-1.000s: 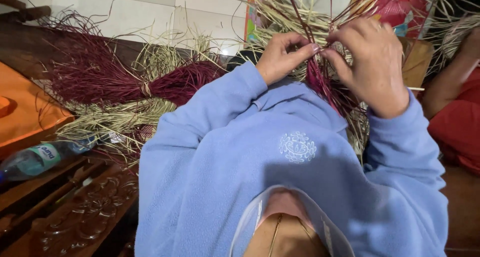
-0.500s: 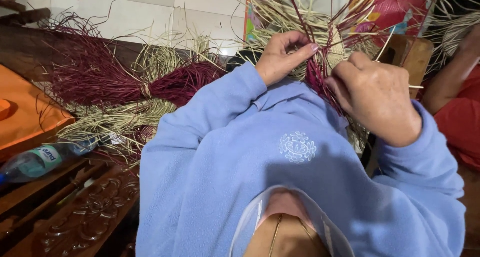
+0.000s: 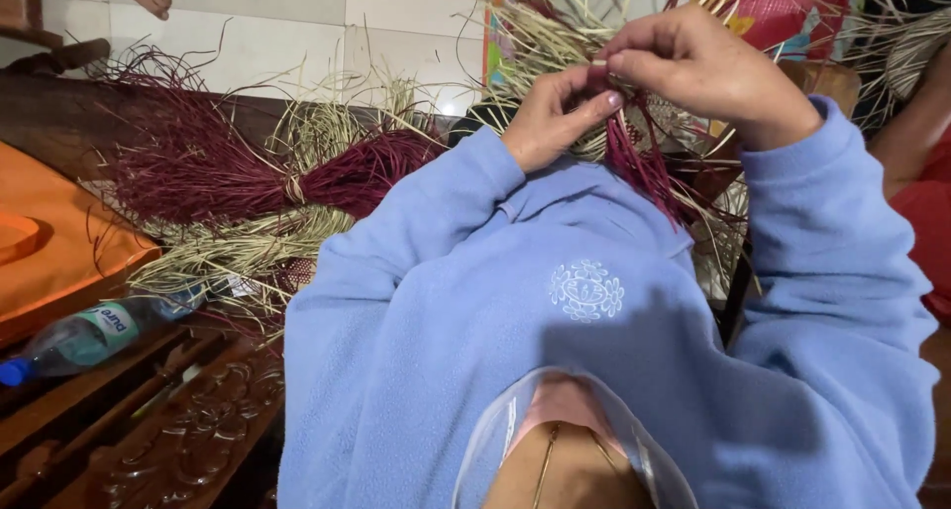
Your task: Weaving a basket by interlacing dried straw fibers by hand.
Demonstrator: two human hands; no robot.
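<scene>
Head view shows both hands, left hand [image 3: 551,120] and right hand [image 3: 705,68], pinched shut on maroon strands [image 3: 634,162] of partly woven straw work [image 3: 555,44]; loose straw bundles [image 3: 238,187] lie unused beside.

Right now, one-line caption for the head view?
Left hand and right hand pinch maroon straw strands above a blue fleece sleeve.

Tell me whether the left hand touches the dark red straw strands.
Touching: the head view shows the left hand pinching the dark red straw strands at its fingertips.
</scene>
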